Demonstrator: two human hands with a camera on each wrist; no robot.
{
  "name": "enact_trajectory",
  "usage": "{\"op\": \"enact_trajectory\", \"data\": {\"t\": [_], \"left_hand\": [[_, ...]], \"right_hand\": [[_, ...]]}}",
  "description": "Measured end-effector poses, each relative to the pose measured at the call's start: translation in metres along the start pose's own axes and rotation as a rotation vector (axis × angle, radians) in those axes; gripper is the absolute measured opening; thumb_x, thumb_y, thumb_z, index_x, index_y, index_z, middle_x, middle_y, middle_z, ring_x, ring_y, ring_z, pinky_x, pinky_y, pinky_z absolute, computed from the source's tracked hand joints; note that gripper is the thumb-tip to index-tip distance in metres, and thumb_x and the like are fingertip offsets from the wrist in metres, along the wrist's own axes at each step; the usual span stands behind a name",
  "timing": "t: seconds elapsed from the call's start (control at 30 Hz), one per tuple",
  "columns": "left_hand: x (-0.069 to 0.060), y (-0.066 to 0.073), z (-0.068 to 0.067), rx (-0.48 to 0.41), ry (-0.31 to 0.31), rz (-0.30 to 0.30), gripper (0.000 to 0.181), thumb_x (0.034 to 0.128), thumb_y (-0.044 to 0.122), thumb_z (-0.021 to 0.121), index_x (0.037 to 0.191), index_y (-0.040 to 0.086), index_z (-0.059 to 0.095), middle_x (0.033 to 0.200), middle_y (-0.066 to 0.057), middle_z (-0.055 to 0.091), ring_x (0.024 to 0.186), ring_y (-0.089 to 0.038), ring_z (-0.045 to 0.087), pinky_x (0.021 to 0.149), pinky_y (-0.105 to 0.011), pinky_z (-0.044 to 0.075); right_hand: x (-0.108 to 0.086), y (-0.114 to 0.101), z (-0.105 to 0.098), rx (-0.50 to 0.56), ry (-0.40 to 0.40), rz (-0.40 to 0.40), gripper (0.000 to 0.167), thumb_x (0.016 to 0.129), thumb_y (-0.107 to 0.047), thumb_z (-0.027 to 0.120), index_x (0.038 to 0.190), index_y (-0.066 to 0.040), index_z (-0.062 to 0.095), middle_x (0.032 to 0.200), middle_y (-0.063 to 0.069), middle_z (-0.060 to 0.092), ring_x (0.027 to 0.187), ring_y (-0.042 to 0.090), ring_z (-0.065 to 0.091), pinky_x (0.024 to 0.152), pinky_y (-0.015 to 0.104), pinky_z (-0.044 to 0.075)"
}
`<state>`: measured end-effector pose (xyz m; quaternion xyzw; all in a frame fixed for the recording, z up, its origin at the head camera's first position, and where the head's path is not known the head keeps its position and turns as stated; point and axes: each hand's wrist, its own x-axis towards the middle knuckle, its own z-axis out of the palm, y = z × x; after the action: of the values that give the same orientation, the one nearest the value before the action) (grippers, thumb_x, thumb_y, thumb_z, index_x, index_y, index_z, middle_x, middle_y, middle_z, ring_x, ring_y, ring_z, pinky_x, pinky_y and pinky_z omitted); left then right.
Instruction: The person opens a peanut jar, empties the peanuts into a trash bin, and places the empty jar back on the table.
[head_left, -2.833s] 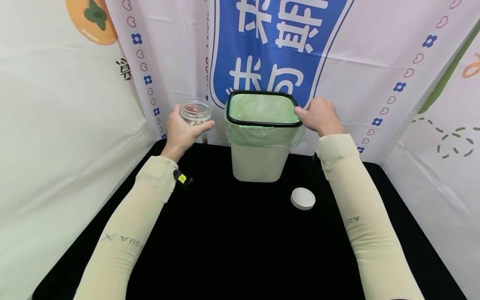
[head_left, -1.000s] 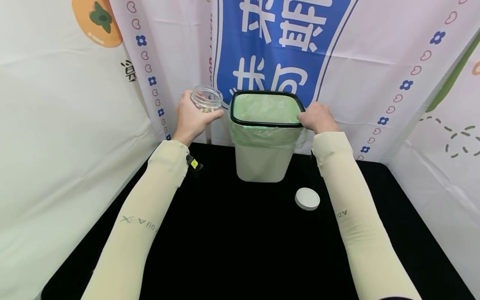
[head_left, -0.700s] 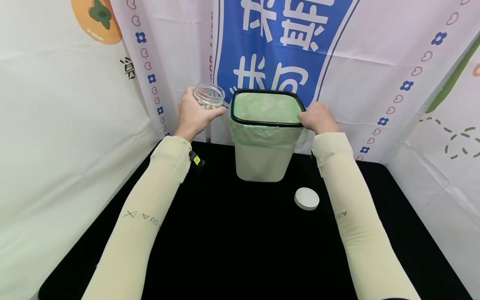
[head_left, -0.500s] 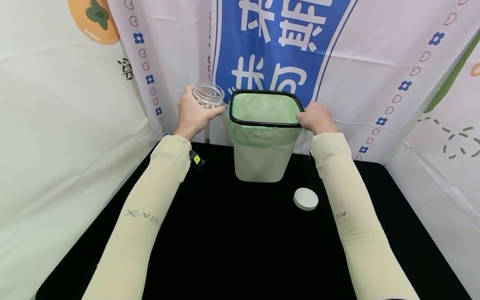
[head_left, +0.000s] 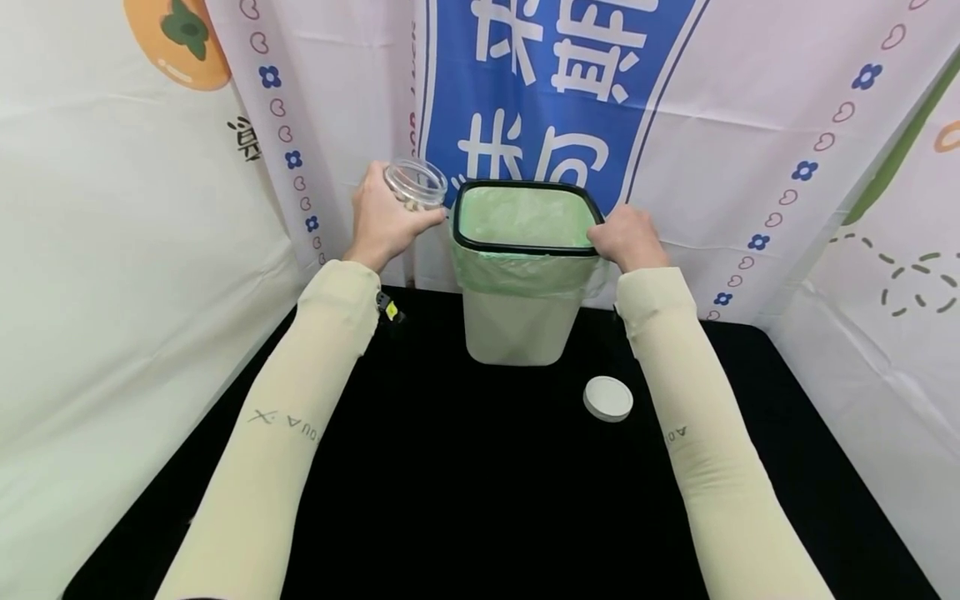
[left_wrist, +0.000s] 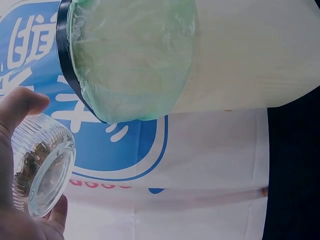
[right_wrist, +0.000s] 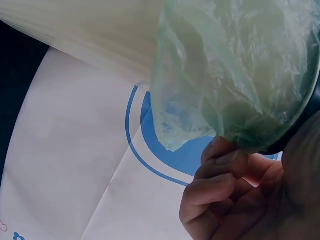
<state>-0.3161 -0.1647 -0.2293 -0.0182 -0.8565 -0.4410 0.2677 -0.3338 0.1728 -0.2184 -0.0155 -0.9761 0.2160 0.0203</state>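
Note:
My left hand (head_left: 384, 218) grips a clear glass jar (head_left: 420, 182) with no lid on it, held up beside the bin's left rim and tilted a little. Small pieces lie in the jar, pale in the head view and darker in the left wrist view (left_wrist: 32, 165). A pale trash bin (head_left: 517, 329) stands upright on the black table, with a green bag (head_left: 517, 275) folded over its edge under a black rim ring (head_left: 525, 248). My right hand (head_left: 630, 238) holds the bin's right rim; its fingers (right_wrist: 215, 195) curl below the ring, touching the bag.
A white round lid (head_left: 608, 398) lies on the black table (head_left: 480, 492), in front of the bin and to its right. Printed cloth (head_left: 720, 125) hangs close behind the bin, with white cloth walls (head_left: 112, 250) at both sides.
My left hand has raised the jar and brought it rightward, closer to the bin, and the jar tilts slightly more. My right hand stays at the rim; the bin and lid have not moved.

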Motion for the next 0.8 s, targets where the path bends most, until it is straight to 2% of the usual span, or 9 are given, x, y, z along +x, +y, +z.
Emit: {"op": "enact_trajectory", "data": {"t": [0.1,0.2,0.33,0.57,0.8], "left_hand": [[0.003,0.001,0.001,0.030,-0.001,0.004,0.087,0.0720,0.032,0.094,0.141,0.006,0.049,0.141,-0.014,0.062,0.131,-0.028,0.061,0.113,-0.036,0.052],[0.005,0.002,0.003,0.044,0.000,0.014,0.087,0.0718,0.032,0.094,0.141,0.006,0.049,0.141,-0.014,0.062,0.131,-0.028,0.059,0.113,-0.038,0.051],[0.007,0.004,0.006,0.039,-0.001,0.052,0.086,0.0711,0.029,0.095,0.140,0.004,0.051,0.138,-0.015,0.062,0.129,-0.029,0.059,0.114,-0.038,0.051],[0.010,0.012,0.011,0.057,-0.002,0.112,0.081,0.0710,0.027,0.092,0.137,0.003,0.052,0.134,-0.015,0.063,0.126,-0.030,0.059,0.113,-0.039,0.051],[0.015,0.019,0.014,0.088,-0.015,0.132,0.080,0.0708,0.028,0.091,0.136,0.005,0.051,0.133,-0.012,0.062,0.124,-0.027,0.060,0.110,-0.035,0.053]], "right_hand": [[0.000,0.000,0.000,0.010,0.006,0.010,0.027,0.098,-0.024,0.047,0.073,-0.013,0.046,0.078,0.009,0.046,0.068,0.026,0.050,0.062,0.036,0.045],[0.000,0.000,0.001,0.016,0.010,0.011,0.026,0.098,-0.025,0.047,0.076,-0.012,0.047,0.084,0.012,0.050,0.073,0.028,0.052,0.065,0.037,0.046],[-0.001,0.000,0.001,0.019,0.009,0.006,0.025,0.099,-0.026,0.047,0.079,-0.011,0.048,0.092,0.015,0.053,0.081,0.031,0.054,0.069,0.038,0.047],[-0.001,0.000,0.002,0.023,0.014,0.010,0.021,0.097,-0.024,0.046,0.082,-0.010,0.049,0.098,0.018,0.056,0.080,0.031,0.055,0.068,0.037,0.047],[-0.003,-0.001,0.002,0.029,0.010,0.020,0.021,0.098,-0.024,0.046,0.082,-0.011,0.048,0.093,0.015,0.053,0.078,0.029,0.054,0.066,0.036,0.046]]}}
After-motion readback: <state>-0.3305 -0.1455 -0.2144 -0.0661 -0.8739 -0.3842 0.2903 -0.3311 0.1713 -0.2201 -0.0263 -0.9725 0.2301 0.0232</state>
